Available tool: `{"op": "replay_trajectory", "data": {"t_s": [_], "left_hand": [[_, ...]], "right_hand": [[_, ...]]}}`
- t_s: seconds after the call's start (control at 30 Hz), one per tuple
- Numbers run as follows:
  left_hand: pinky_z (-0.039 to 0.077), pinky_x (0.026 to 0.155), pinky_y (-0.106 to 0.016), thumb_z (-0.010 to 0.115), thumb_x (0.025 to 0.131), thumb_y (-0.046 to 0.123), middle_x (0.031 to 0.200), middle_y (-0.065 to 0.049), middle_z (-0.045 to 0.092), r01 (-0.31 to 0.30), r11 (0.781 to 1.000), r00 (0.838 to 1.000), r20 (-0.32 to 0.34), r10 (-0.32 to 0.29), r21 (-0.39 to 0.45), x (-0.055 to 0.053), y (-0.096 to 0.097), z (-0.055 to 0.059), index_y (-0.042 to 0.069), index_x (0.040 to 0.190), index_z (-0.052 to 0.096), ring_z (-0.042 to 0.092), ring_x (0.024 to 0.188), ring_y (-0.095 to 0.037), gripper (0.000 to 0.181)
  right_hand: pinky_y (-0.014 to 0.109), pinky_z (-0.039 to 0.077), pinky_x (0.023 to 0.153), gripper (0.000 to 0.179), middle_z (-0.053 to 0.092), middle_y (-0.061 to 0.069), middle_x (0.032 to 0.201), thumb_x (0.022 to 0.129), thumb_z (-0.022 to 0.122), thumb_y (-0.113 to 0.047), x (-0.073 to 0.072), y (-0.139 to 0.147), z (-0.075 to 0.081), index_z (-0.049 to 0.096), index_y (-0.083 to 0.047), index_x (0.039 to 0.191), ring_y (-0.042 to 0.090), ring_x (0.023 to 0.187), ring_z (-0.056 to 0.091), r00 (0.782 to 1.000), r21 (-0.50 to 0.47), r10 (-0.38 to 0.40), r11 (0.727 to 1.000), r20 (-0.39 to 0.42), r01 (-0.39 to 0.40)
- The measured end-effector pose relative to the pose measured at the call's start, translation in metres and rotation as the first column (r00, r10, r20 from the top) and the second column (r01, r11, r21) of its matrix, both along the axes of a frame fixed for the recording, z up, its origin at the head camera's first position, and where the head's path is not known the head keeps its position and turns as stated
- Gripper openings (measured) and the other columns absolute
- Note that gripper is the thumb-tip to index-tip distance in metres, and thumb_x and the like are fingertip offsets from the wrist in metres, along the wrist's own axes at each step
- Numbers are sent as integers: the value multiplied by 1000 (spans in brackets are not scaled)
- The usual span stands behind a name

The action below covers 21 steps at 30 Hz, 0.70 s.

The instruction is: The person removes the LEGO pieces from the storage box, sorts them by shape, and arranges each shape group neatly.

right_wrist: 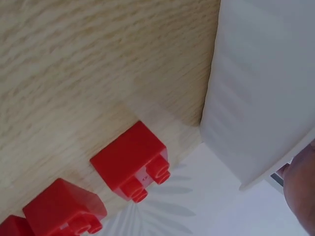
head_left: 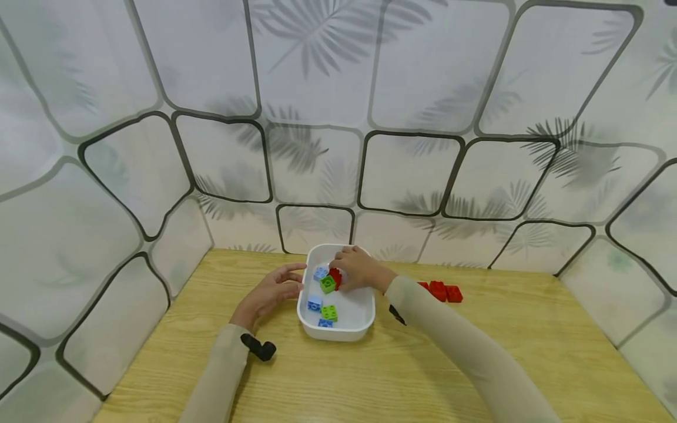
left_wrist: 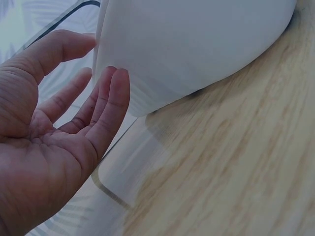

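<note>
A white plastic box (head_left: 338, 335) stands on the table, holding blue, green and red toy bricks. My right hand (head_left: 357, 270) reaches into it from the right and grips a red toy brick (head_left: 335, 276) between thumb and fingers, beside a green brick (head_left: 327, 285). Only a bit of that hand (right_wrist: 301, 189) shows past the box rim in the right wrist view. At the box's left side is my left hand (head_left: 271, 292). In the left wrist view, its loosely bent fingers (left_wrist: 110, 98) touch or nearly touch the outer wall of the box (left_wrist: 187, 44).
Several red bricks (head_left: 438, 290) lie in a row to the right of the box, partly hidden by the right sleeve. Blue bricks (head_left: 314, 303) and another green brick (head_left: 329, 312) lie inside the box. A patterned white wall (head_left: 317, 164) rises behind the wooden table (head_left: 338, 382).
</note>
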State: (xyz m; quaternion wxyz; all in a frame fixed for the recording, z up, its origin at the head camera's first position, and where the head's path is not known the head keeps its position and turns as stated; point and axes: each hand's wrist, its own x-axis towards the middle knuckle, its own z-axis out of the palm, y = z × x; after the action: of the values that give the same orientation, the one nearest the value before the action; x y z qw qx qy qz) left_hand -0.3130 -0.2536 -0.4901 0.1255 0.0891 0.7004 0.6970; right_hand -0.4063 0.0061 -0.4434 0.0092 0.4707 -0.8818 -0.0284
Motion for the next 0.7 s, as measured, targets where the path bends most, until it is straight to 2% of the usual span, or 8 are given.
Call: {"op": "replay_trajectory", "data": {"t_s": [0.3,0.5,0.7], "left_hand": [[59,92,-30,65,99,6,127,-13,54,4,1000,1000,-6,-4,2,1,0,1,6,155,39,62,107,-15,62],[59,91,-29,64,100,6,124,-11,54,12,1000,1000,-9,-12,9,0,0,0,5,156,37,63,106,-15,62],[59,90,-29,62,100,4,123,-13,55,7,1000,1000,-6,-7,21,0,0,-1,3,156,37,64,104,-14,61]], "right_hand": [[42,44,98,56,69,3,117,83,80,-48,10,-3,-2,69,-15,127,21,108,56,1000,-55,-6,998,-4,6],[43,44,99,56,71,3,118,82,82,-43,12,-3,-4,68,-12,127,21,109,57,999,-95,-10,995,32,13],[45,45,102,51,72,2,114,82,83,-38,13,2,-4,69,-12,124,19,106,58,996,-144,-47,988,70,56]]}}
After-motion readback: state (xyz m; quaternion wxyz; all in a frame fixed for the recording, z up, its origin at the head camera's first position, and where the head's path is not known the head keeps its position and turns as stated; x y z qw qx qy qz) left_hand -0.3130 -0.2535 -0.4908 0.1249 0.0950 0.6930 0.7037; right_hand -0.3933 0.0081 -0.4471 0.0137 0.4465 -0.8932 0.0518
